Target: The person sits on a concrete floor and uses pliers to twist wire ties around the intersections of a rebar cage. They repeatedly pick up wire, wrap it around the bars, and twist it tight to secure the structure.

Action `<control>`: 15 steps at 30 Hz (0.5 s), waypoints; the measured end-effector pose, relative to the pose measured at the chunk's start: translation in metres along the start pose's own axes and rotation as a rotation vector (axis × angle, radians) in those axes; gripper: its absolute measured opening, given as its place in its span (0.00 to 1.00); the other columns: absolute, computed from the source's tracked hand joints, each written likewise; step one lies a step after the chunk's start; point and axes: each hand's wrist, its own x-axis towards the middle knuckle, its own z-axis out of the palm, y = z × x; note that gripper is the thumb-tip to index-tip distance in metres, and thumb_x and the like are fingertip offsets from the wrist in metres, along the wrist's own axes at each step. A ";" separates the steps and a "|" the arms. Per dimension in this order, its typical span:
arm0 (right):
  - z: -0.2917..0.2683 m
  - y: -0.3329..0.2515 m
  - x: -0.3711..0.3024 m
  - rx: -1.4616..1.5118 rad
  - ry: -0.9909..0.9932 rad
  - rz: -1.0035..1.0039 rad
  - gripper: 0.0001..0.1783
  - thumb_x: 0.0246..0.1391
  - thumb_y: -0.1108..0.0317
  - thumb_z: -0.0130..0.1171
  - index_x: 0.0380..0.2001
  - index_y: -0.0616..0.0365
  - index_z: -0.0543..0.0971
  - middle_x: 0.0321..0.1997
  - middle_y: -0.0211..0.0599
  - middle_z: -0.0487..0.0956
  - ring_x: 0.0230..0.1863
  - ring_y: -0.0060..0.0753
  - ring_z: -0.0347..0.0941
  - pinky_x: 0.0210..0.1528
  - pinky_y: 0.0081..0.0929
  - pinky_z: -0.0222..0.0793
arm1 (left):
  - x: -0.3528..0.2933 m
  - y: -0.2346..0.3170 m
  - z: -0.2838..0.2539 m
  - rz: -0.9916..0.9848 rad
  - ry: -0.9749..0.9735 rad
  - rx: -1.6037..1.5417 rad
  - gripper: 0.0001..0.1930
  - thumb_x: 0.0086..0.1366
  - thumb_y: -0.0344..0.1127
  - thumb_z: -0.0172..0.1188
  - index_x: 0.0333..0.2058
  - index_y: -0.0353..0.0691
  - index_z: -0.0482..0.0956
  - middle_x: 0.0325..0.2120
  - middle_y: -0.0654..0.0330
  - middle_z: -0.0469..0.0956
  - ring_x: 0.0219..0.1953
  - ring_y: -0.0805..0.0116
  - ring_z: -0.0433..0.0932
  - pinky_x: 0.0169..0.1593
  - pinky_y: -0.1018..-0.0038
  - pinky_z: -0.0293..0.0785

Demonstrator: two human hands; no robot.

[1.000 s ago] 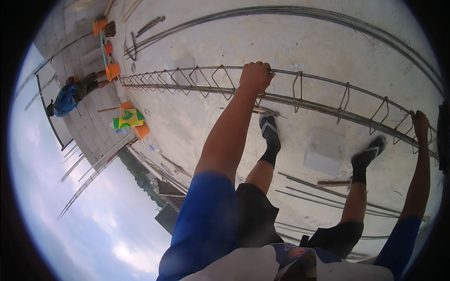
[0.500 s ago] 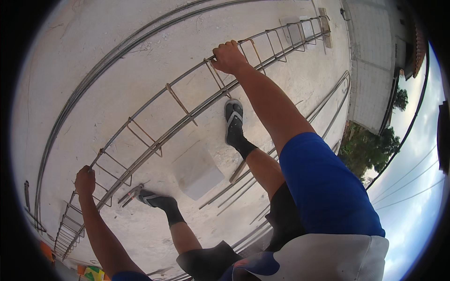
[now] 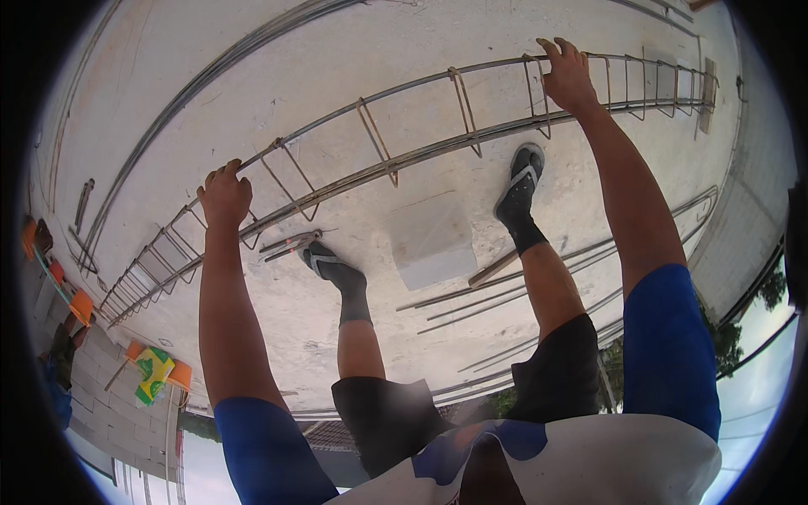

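A long rebar cage (image 3: 393,165), made of steel bars with bent rectangular stirrups, stretches slantwise across the view in front of my feet. My left hand (image 3: 225,198) is at its upper bar toward the left, with bent fingers hooked over the bar. Farther right, my right hand (image 3: 571,80) lies against the same upper bar, its fingers spread apart across it. The palms and thumbs are mostly hidden. Beside my left foot, a pair of pincers (image 3: 290,245) lies on the floor, close to the cage's lower bars.
A pale square slab (image 3: 433,240) lies between my feet, with a wood strip (image 3: 493,268) beside it. Loose rods (image 3: 475,308) run behind my feet. Long bars (image 3: 189,99) curve beyond the cage. A yellow-green bag (image 3: 153,374) is by the block wall (image 3: 118,417) at left.
My view has swung, so hands and cage appear farther right. My right hand's fingers have gone from wrapped round the upper bar to spread. My left hand now sits nearer the cage's middle.
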 end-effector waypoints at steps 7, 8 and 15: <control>-0.069 -0.088 -0.127 0.452 0.022 0.305 0.20 0.53 0.72 0.53 0.51 0.57 0.74 0.48 0.44 0.76 0.46 0.43 0.75 0.47 0.38 0.71 | -0.094 -0.004 -0.001 -0.148 0.595 -0.407 0.14 0.59 0.31 0.57 0.44 0.41 0.78 0.41 0.54 0.78 0.49 0.55 0.74 0.52 0.59 0.68; -0.077 -0.111 -0.154 0.570 -0.104 0.404 0.17 0.55 0.73 0.53 0.49 0.57 0.75 0.45 0.42 0.77 0.42 0.39 0.77 0.43 0.34 0.73 | -0.116 -0.009 0.012 -0.228 0.557 -0.593 0.12 0.60 0.31 0.56 0.43 0.40 0.78 0.38 0.54 0.78 0.44 0.57 0.76 0.48 0.62 0.70; -0.020 -0.214 -0.248 0.887 -1.066 1.156 0.48 0.52 0.40 0.61 0.66 0.60 0.59 0.61 0.49 0.68 0.54 0.50 0.71 0.49 0.49 0.70 | -0.227 -0.030 0.188 -0.948 -0.321 -1.482 0.17 0.62 0.41 0.59 0.46 0.39 0.76 0.31 0.61 0.77 0.29 0.68 0.77 0.34 0.69 0.72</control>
